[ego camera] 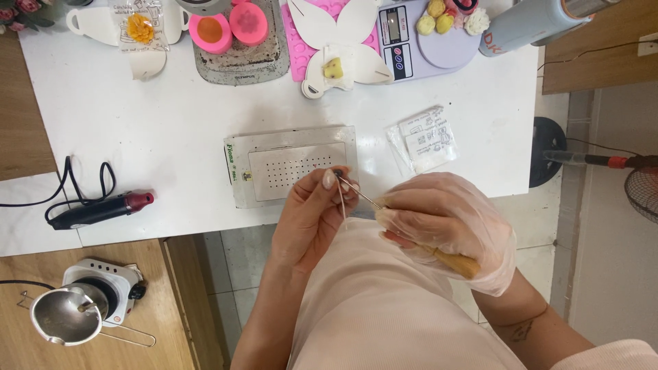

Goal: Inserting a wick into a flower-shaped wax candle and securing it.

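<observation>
The bare left hand (312, 212) has its fingertips pinched shut on a thin pale wick strand (341, 199) above the perforated metal plate (291, 164). The right hand (445, 223), in a clear plastic glove, is closed around a wooden-handled metal needle tool (452, 260), whose tip meets the strand.

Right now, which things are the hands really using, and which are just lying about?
In use:
left hand
right hand
wooden-handled needle tool
thin wick
perforated metal box

Lying about:
heat gun
pink moulds
kitchen scale
melting pot
plastic packets
</observation>
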